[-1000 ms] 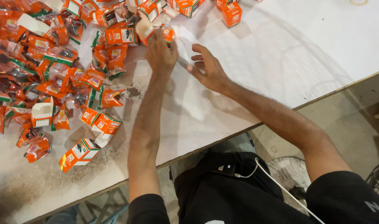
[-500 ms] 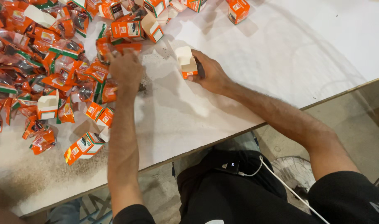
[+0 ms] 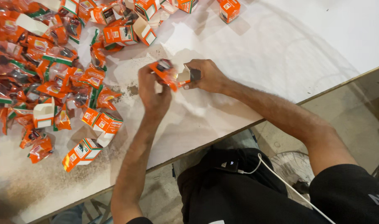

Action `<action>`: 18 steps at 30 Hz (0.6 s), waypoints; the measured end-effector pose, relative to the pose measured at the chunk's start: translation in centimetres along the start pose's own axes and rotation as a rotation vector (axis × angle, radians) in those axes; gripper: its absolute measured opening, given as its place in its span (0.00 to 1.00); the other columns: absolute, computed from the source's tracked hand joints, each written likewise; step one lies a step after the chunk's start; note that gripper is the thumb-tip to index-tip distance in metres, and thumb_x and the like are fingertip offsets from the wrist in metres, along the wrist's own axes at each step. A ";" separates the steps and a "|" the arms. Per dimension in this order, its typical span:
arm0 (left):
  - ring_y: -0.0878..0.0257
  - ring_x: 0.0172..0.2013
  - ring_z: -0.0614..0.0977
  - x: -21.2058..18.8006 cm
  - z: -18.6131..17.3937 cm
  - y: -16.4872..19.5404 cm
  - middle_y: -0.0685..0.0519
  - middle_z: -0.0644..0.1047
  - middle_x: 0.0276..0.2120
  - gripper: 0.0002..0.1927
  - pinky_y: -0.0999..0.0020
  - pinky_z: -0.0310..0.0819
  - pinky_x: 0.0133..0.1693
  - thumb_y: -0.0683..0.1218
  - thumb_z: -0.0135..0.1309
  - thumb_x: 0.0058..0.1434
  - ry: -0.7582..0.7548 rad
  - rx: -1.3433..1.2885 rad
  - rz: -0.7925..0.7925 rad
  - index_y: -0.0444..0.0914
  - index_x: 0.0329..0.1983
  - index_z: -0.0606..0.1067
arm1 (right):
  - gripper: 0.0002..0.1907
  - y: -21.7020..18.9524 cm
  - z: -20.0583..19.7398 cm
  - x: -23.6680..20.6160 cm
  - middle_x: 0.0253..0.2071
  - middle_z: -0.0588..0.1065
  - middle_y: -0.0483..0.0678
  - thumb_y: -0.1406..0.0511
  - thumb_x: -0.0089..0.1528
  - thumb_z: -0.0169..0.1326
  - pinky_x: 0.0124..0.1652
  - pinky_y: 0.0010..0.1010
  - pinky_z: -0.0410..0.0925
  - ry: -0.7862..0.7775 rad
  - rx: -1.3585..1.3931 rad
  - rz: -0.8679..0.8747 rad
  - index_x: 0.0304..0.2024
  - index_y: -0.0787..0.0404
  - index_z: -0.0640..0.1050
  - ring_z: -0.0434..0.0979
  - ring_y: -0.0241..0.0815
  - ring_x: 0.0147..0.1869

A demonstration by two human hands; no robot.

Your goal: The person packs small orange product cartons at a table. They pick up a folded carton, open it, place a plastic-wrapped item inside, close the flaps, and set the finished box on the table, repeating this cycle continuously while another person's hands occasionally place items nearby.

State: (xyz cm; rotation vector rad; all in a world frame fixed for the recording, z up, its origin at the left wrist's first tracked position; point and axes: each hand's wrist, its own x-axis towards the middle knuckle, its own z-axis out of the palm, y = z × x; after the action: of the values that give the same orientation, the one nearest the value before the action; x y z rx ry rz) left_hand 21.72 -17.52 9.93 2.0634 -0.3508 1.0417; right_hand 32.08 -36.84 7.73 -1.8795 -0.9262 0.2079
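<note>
Fingers of the left hand [image 3: 154, 89] pinch a crinkled orange packet [image 3: 164, 71] near the middle of the frame, its top edge pointing toward the open mouth of a small orange-and-white carton [image 3: 185, 76]. The right hand [image 3: 208, 76] closes around that carton from the right, thumb and fingertips clamped on its sides, with one flap standing open toward the packet. Packet and carton touch or nearly touch; whether the packet's end is already inside the opening cannot be told.

Judging by this, the step in hand looks like loading the packet into the carton, at the point of entry. A next move would call for keeping the carton mouth square and the flap clear while the soft packet is fed in straight, since it may buckle or catch on the rim.

Both hands work just above the white table [image 3: 280, 49], which is scuffed and dusty near them. At the left of the frame lies a dense heap of loose orange packets [image 3: 36, 62] mixed with cartons, 1 closed carton [image 3: 82, 154] lying at the lower left. More cartons [image 3: 148, 8] sit along the top edge, 1 apart at upper right [image 3: 229, 9].
</note>
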 end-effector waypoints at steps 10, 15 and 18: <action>0.39 0.66 0.69 -0.8 1.7 0.2 0.44 0.76 0.48 0.26 0.43 0.62 0.67 0.38 0.65 0.60 -0.219 0.277 0.153 0.26 0.61 0.73 | 0.30 -0.1 0.4 -0.2 0.45 0.80 0.51 0.63 0.49 0.74 0.47 0.36 0.73 0.006 0.085 -0.057 0.52 0.62 0.79 0.81 0.43 0.47; 0.36 0.67 0.67 -1.7 2.0 1.0 0.45 0.75 0.53 0.14 0.32 0.39 0.69 0.47 0.59 0.67 -0.107 0.545 0.207 0.38 0.53 0.78 | 0.28 -0.1 0.5 -0.3 0.41 0.80 0.52 0.62 0.50 0.74 0.45 0.38 0.72 -0.023 0.012 -0.047 0.50 0.62 0.79 0.80 0.47 0.43; 0.34 0.64 0.67 -1.9 2.5 1.0 0.40 0.69 0.58 0.10 0.37 0.48 0.65 0.45 0.58 0.67 -0.081 0.492 0.039 0.39 0.49 0.78 | 0.27 0.0 0.7 -0.4 0.39 0.79 0.52 0.61 0.50 0.74 0.45 0.40 0.71 -0.006 0.019 -0.112 0.49 0.62 0.79 0.78 0.50 0.43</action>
State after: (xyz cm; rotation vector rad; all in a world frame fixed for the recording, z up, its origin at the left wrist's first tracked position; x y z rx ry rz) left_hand 21.41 -20.18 8.08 2.5488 -0.1868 1.1547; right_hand 31.40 -36.62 7.29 -1.8044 -1.0276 0.1543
